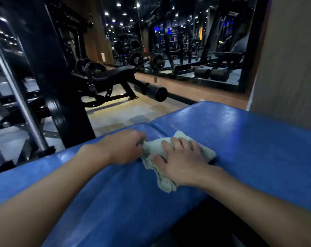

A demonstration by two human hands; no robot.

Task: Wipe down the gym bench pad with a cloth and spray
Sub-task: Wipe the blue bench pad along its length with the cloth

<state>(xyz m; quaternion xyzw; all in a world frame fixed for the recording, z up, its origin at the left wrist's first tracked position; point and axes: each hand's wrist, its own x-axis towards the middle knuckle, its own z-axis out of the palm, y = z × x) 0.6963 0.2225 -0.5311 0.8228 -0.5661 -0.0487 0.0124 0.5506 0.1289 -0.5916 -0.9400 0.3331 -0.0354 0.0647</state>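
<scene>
Your right hand [183, 161] presses flat, fingers spread, on the cloth [152, 148] at frame centre on the blue pad [249, 139], while your left hand [124, 148] curls in, pinching its left edge; it's soft, light and bunches easily, so a broad palm on top suits it best.

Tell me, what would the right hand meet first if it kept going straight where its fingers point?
Most likely the left hand, whose fingers hold the cloth edge just ahead and left of the right hand. If it slipped past, next comes the seam between the blue bench pads. Depth is unclear.
</scene>
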